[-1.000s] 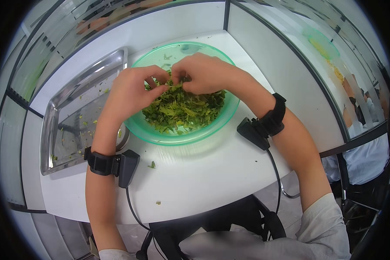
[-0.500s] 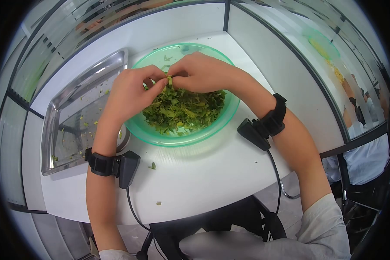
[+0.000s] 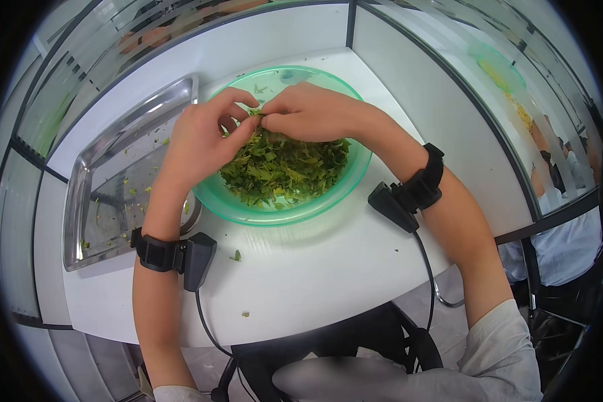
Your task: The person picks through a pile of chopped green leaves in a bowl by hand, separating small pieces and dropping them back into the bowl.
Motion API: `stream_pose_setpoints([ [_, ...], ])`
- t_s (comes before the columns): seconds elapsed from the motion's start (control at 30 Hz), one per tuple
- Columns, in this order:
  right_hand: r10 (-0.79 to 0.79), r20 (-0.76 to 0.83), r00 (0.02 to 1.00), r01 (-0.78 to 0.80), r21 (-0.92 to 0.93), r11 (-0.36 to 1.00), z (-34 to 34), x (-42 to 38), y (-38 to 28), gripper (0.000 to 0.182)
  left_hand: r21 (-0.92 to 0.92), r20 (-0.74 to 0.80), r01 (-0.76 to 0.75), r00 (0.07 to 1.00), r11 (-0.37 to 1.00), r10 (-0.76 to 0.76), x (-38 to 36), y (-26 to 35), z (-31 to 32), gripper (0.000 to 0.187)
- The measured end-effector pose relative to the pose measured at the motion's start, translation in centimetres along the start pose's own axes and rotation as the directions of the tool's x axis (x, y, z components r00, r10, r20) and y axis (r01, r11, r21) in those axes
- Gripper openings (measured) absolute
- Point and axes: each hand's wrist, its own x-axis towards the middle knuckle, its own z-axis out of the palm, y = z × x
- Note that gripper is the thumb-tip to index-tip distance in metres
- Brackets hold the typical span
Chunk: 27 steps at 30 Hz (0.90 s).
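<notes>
A translucent green bowl [image 3: 281, 219] stands on the white table, with a heap of torn green leaves [image 3: 285, 171] in it. My left hand [image 3: 208, 137] is over the bowl's left rim, its thumb stretched toward the other hand and its index finger lifted away. My right hand [image 3: 305, 112] is over the back of the bowl, thumb and index finger pinched on a small bit of green leaf [image 3: 256, 112]. The fingertips of both hands nearly meet at this bit; whether my left thumb touches it is unclear.
A steel tray [image 3: 107, 251] with green scraps lies left of the bowl. Small leaf bits [image 3: 236, 256] lie on the white table [image 3: 295, 288]. White partitions [image 3: 435, 107] border the table. A person's sleeve [image 3: 573, 244] shows at the right, beyond the partition. Cables hang from both wrist devices.
My left index finger has lifted and opened away from the thumb. The bit of leaf between the hands has changed position slightly. My right hand has hardly moved.
</notes>
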Motion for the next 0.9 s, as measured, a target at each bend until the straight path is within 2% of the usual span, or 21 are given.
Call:
stream_pose_setpoints([
  [0.1,-0.014,0.021,1.0,0.013,0.03,0.999,-0.1,-0.1,-0.1,0.034,0.039,-0.002,-0.07,0.998,0.997,0.07,0.0,-0.4,0.0,0.011],
  [0.33,-0.036,0.019,0.999,0.035,0.059,0.998,0.0,-0.1,0.1,0.034,0.032,-0.003,-0.068,0.998,0.997,0.068,0.0,-0.4,0.0,0.01],
  [0.5,-0.064,-0.008,0.998,0.064,0.197,0.978,0.0,0.3,0.6,0.032,-0.008,0.005,-0.065,0.998,0.998,0.065,-0.1,-0.3,-0.1,0.01],
  [0.73,-0.089,-0.052,0.995,0.094,0.113,0.989,-0.1,0.5,0.9,0.029,-0.046,0.007,-0.065,0.998,0.997,0.066,0.0,-0.5,-0.1,0.012],
  [0.83,-0.131,-0.146,0.981,0.142,0.064,0.988,0.0,0.5,1.1,0.027,-0.071,0.023,-0.02,1.0,0.997,0.021,0.0,-0.1,-0.3,0.014],
  [0.9,-0.124,-0.166,0.978,0.136,0.06,0.989,-0.1,0.5,1.0,0.027,-0.196,0.072,0.089,0.994,0.977,-0.077,-0.1,0.4,-0.5,0.016],
])
